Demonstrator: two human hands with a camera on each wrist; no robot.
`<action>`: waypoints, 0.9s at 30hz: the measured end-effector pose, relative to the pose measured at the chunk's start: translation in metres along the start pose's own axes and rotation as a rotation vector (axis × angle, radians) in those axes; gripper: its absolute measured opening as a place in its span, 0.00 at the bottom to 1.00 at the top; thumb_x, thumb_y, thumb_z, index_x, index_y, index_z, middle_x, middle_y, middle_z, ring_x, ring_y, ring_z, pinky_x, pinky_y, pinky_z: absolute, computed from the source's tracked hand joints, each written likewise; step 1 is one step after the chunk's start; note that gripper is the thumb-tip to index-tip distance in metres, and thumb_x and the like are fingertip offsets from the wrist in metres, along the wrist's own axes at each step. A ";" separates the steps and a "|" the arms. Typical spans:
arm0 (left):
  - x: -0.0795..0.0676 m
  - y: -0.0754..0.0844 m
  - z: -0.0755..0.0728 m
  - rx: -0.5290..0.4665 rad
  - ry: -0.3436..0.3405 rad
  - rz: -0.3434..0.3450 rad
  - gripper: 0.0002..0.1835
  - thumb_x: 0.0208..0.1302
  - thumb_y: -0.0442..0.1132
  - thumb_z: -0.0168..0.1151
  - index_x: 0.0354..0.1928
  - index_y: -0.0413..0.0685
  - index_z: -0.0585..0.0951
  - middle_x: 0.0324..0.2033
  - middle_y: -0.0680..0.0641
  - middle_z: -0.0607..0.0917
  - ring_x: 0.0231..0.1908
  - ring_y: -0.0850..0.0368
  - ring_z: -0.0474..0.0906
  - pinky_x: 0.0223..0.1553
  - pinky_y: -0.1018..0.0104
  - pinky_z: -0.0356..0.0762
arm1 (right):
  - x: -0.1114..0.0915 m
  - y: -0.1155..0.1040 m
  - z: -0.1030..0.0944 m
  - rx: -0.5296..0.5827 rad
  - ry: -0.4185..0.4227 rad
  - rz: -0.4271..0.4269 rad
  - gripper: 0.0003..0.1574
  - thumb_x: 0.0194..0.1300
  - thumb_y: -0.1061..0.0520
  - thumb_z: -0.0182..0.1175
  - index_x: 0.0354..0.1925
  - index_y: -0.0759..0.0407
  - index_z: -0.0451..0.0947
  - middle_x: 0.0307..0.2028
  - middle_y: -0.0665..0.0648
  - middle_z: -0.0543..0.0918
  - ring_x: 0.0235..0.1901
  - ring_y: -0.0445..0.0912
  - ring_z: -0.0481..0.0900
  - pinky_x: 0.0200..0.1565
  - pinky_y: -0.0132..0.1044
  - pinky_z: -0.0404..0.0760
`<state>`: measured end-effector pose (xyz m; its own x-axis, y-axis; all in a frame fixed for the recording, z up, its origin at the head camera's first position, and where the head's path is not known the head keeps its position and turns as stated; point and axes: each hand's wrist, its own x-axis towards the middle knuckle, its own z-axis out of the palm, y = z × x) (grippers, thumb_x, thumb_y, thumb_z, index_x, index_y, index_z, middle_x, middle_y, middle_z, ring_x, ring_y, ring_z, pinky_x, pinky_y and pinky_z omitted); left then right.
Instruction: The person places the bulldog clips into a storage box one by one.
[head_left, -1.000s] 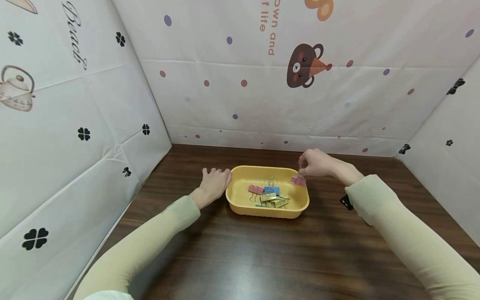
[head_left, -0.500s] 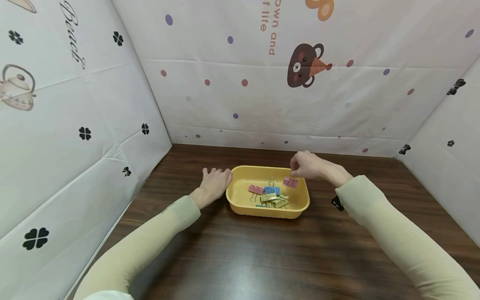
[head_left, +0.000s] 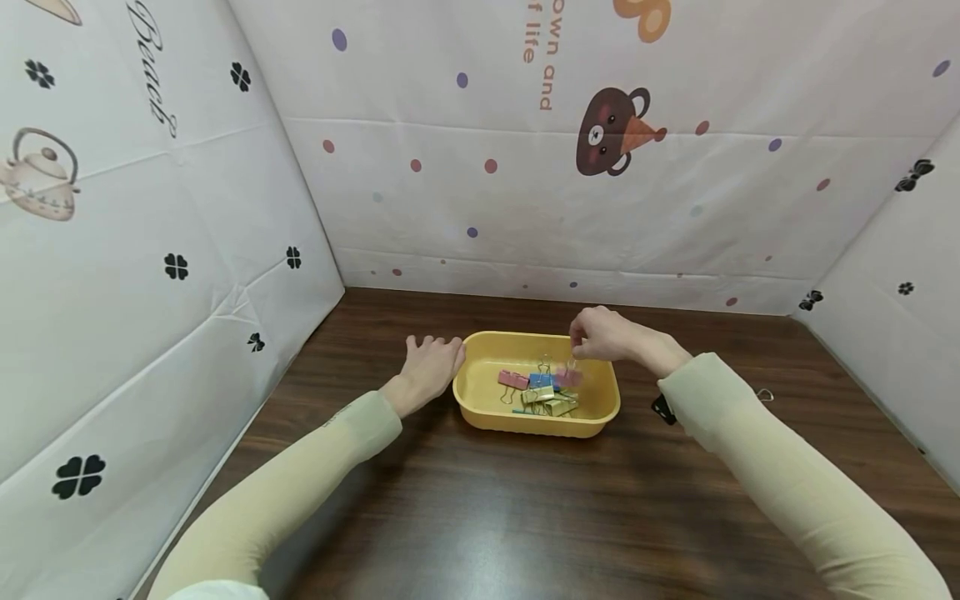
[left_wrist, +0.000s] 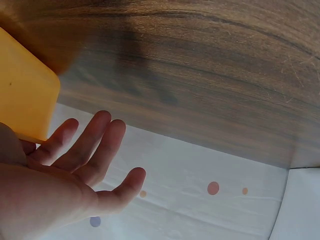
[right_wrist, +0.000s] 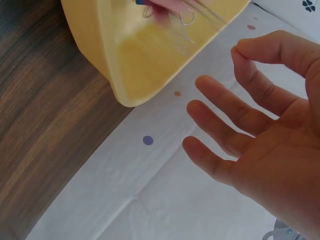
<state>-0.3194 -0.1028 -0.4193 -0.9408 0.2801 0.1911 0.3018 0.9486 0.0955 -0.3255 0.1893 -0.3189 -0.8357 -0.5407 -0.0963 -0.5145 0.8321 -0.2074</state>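
Note:
A yellow plastic tray point(head_left: 528, 426) stands on the table, holding several binder clips: a pink one point(head_left: 513, 379), a blue one point(head_left: 540, 381) and yellow-green ones point(head_left: 558, 407). Over its back right part is my right hand point(head_left: 622, 337). A blurred pink binder clip point(head_left: 568, 377) hangs or drops just below the fingers. In the right wrist view, thumb and forefinger point(right_wrist: 247, 55) touch at the tips with nothing seen between them, and the blurred pink clip point(right_wrist: 167, 6) is apart from them. My left hand point(head_left: 427, 371) rests at the tray's left rim, fingers spread and relaxed.
Dark wood tabletop point(head_left: 480, 500) surrounds the tray. White printed cloth walls point(head_left: 487, 200) rise at the back and both sides. A small wire loop point(head_left: 765, 395) shows beside the right sleeve point(head_left: 750, 450), its lower part hidden.
My right hand has moved left and slightly down over the tray with a pink binder clip, which now appears loose from the fingertips. The left hand and tray stay in place.

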 end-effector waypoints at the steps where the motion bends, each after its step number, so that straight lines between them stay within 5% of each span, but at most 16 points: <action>1: 0.000 0.000 0.000 0.002 0.000 0.000 0.20 0.77 0.48 0.35 0.45 0.49 0.77 0.39 0.42 0.86 0.44 0.42 0.78 0.54 0.36 0.63 | -0.001 0.000 -0.001 -0.004 0.000 -0.005 0.04 0.56 0.59 0.61 0.26 0.56 0.80 0.24 0.51 0.77 0.22 0.42 0.68 0.26 0.34 0.65; 12: -0.002 0.000 -0.002 0.001 -0.017 0.005 0.22 0.77 0.49 0.32 0.46 0.49 0.77 0.41 0.42 0.86 0.46 0.42 0.78 0.55 0.35 0.63 | -0.018 0.014 -0.011 0.042 0.016 0.046 0.05 0.60 0.60 0.58 0.30 0.59 0.80 0.29 0.54 0.81 0.25 0.44 0.71 0.31 0.36 0.71; 19: -0.002 0.000 -0.001 0.008 -0.004 0.001 0.22 0.77 0.49 0.32 0.45 0.49 0.77 0.40 0.42 0.86 0.44 0.42 0.78 0.53 0.37 0.63 | -0.033 0.043 -0.018 0.004 0.121 0.061 0.06 0.60 0.61 0.58 0.30 0.60 0.82 0.27 0.54 0.82 0.25 0.44 0.72 0.34 0.40 0.73; 27: -0.002 0.001 -0.003 0.015 -0.003 -0.007 0.22 0.77 0.49 0.33 0.47 0.48 0.78 0.41 0.42 0.86 0.44 0.42 0.78 0.53 0.37 0.64 | -0.055 0.083 -0.024 0.009 0.123 0.137 0.12 0.66 0.59 0.56 0.38 0.67 0.82 0.31 0.60 0.85 0.27 0.46 0.77 0.33 0.45 0.75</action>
<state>-0.3173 -0.1029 -0.4166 -0.9432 0.2738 0.1880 0.2930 0.9526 0.0824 -0.3265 0.2912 -0.3075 -0.9152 -0.4030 -0.0044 -0.3932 0.8952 -0.2096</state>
